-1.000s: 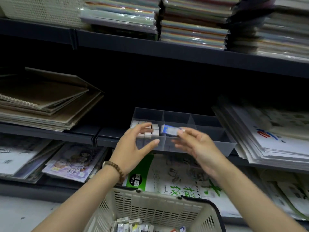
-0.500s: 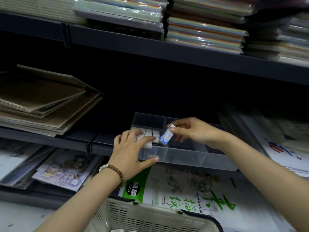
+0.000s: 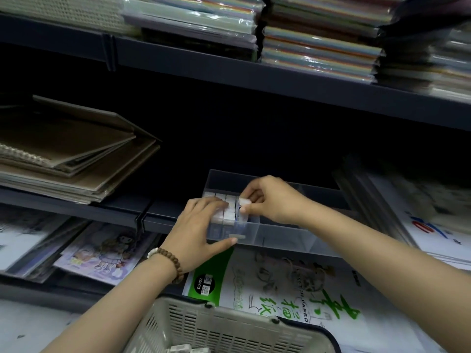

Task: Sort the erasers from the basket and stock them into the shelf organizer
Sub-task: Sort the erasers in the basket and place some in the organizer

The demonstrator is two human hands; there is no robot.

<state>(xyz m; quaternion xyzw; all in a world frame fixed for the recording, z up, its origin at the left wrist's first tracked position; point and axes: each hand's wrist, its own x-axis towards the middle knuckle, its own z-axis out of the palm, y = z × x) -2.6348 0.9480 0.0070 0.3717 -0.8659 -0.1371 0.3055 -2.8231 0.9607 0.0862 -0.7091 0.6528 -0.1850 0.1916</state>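
Shelf (image 3: 76,207), one organizer (image 3: 280,238), one basket (image 3: 229,327), right hand (image 3: 277,200) pinching one eraser (image 3: 243,203)

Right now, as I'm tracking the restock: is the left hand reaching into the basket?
No, the left hand rests on erasers in the organizer, away from the basket.

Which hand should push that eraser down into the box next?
The right hand, probably. It pinches the eraser right at the end of the row in the organizer. The left hand lies over the stocked erasers, steadying them, and holds nothing to place.
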